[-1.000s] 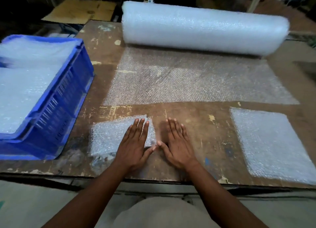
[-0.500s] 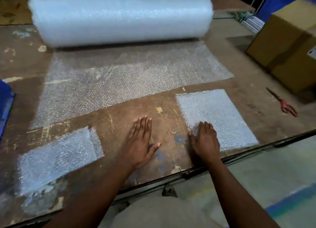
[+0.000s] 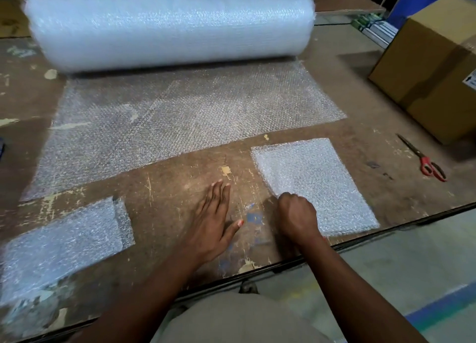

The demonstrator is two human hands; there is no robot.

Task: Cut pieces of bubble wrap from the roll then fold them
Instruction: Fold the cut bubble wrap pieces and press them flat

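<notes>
Hands: our left hand (image 3: pixel 211 224) lies flat and spread, palm down on bare table, gripping nothing; our right hand (image 3: pixel 296 215) is curled into a fist over the near-left corner of the right sheet, and we cannot tell whether it pinches the wrap.
Right sheet (image 3: pixel 314 185): a cut piece lying flat, its near edge just beside the table's near edge, its left edge close to our right hand.
Left sheet (image 3: pixel 61 242): a folded piece near the left border of our view, well apart from both hands, one flap showing along its right side.
Roll (image 3: pixel 170 28): lies across the far side, its unrolled web (image 3: pixel 180 126) spread toward us and ending in a straight cut edge that slants across the middle.
Table (image 3: pixel 164 185): worn brown wood; a bare strip runs between the web's cut edge and the two pieces, and our left hand sits in it.
Scissors (image 3: pixel 422 158): red-handled, closed as far as we can see, on open wood right of the right sheet.
Box (image 3: pixel 432 67): cardboard, at the far right, beyond the scissors.
</notes>
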